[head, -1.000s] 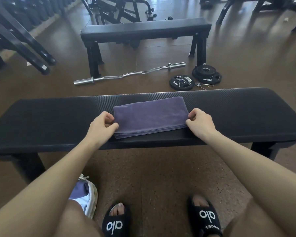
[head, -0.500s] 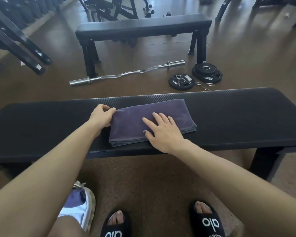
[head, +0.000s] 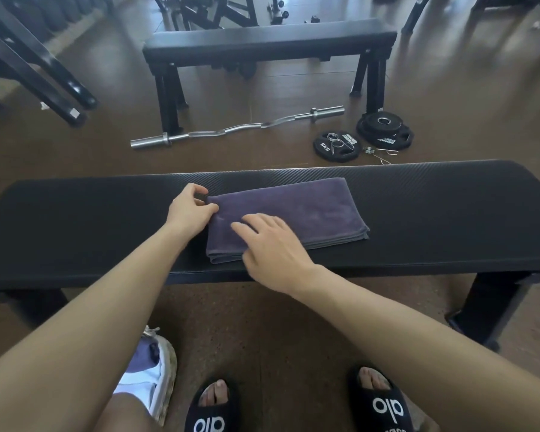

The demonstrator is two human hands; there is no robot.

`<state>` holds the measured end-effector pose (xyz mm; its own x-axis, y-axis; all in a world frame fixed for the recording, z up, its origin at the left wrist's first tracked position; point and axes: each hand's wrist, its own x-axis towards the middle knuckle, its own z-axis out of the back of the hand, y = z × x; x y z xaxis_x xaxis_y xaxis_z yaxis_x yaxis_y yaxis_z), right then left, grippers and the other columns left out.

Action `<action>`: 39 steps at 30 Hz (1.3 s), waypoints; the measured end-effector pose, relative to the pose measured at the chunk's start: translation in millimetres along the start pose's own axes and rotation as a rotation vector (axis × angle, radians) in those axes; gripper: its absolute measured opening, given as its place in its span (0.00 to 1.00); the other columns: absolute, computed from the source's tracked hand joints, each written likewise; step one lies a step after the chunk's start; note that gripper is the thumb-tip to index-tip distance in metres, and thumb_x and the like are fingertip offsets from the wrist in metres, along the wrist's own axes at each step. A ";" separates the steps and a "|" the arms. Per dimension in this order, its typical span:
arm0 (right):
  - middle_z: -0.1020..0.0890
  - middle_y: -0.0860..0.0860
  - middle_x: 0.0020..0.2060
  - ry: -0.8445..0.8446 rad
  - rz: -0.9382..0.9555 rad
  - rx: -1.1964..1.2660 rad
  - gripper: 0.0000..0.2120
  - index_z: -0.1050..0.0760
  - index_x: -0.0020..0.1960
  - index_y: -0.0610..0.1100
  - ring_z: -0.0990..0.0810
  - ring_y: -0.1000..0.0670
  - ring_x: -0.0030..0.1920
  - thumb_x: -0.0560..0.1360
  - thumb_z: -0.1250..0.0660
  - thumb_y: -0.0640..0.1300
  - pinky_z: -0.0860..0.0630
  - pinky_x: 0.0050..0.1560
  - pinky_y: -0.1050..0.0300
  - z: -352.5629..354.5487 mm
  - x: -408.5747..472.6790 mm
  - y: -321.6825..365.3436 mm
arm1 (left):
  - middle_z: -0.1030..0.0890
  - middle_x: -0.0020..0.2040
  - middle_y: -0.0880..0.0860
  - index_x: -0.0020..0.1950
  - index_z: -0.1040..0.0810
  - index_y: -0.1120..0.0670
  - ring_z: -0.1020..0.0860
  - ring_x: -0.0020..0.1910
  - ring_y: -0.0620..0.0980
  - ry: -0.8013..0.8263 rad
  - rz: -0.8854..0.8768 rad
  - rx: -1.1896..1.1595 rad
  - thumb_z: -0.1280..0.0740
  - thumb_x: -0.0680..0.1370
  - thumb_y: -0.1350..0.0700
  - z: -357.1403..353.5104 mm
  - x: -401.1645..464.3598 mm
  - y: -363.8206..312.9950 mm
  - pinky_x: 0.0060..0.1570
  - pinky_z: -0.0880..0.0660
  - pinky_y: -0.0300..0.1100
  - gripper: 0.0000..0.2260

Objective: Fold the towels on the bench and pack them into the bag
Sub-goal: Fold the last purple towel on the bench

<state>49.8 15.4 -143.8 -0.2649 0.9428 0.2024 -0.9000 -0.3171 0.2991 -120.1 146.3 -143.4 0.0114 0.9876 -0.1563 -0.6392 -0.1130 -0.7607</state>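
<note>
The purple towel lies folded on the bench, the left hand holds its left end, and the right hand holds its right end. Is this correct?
Not quite. In the head view the right hand lies flat on the purple towel near its left part; the right end is free. The rest is correct.

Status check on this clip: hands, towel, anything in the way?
Left hand pinching the purple towel at its left end. Right hand flat on top. Towel folded, on the bench. Nothing in the way.
</note>
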 end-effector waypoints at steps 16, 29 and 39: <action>0.21 0.47 0.62 -0.058 0.048 -0.101 0.27 0.32 0.73 0.47 0.23 0.43 0.61 0.77 0.30 0.51 0.27 0.66 0.40 -32.7 -5.7 27.3 | 0.21 0.50 0.51 0.67 0.28 0.51 0.22 0.50 0.51 0.055 -0.069 0.069 0.31 0.77 0.62 14.1 -9.1 4.0 0.46 0.25 0.42 0.19; 0.29 0.44 0.69 0.015 0.114 -0.217 0.23 0.33 0.74 0.54 0.30 0.40 0.68 0.80 0.36 0.56 0.32 0.69 0.32 -32.5 -3.7 33.3 | 0.18 0.56 0.55 0.61 0.18 0.57 0.22 0.51 0.51 0.086 0.167 -0.051 0.31 0.80 0.56 8.7 1.9 -17.6 0.51 0.24 0.44 0.11; 0.24 0.44 0.64 -0.080 0.100 -0.171 0.22 0.32 0.72 0.52 0.23 0.42 0.60 0.79 0.34 0.53 0.24 0.61 0.45 -29.6 1.2 41.2 | 0.23 0.51 0.56 0.59 0.30 0.54 0.23 0.44 0.50 0.127 0.089 -0.172 0.38 0.81 0.62 20.2 -10.0 -35.7 0.33 0.24 0.40 0.07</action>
<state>2.1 6.5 -158.9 -0.3342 0.8940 0.2986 -0.9179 -0.3806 0.1122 -112.9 142.6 -101.9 0.0648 0.9526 -0.2973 -0.5018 -0.2264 -0.8348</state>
